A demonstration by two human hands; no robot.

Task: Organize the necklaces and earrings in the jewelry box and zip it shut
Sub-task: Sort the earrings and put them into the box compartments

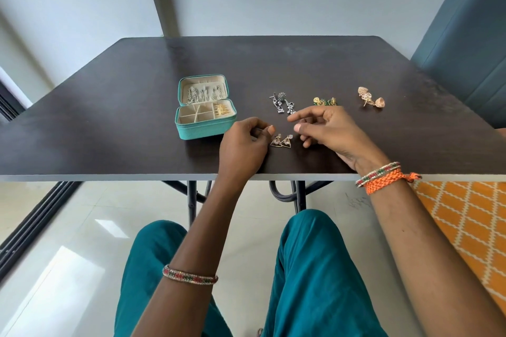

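While the jewelry box (pixel 206 115) sits open at the left of the dark table (pixel 109 123), necklaces already hang in its lid and one gold piece lies in its right-hand compartment; other compartments look bare. Left hand (pixel 243 145) is curled narrow, thumb and fingertips pinched just beside the triangle earrings (pixel 281 141); can't tell if it grips one or only touches it. Right hand (pixel 325 128) hovers loosely spread, holding nothing, forefinger pointing toward the silver earrings (pixel 283 104). Further right, well apart: green-gold earrings (pixel 325 101), partly hidden behind the right hand, then pale gold earrings (pixel 369 98).

Step in hand, by my read: lift the triangle pair. Best to pinch each by its frame (not the stud post), keep both together, drop into one bare compartment; small parts slide easily on that smooth top.

Surface is flat and matte, on folding metal legs; glossy tile floor below, pale walls, blue chair (pixel 465 49) at right, orange patterned rug (pixel 471 227).
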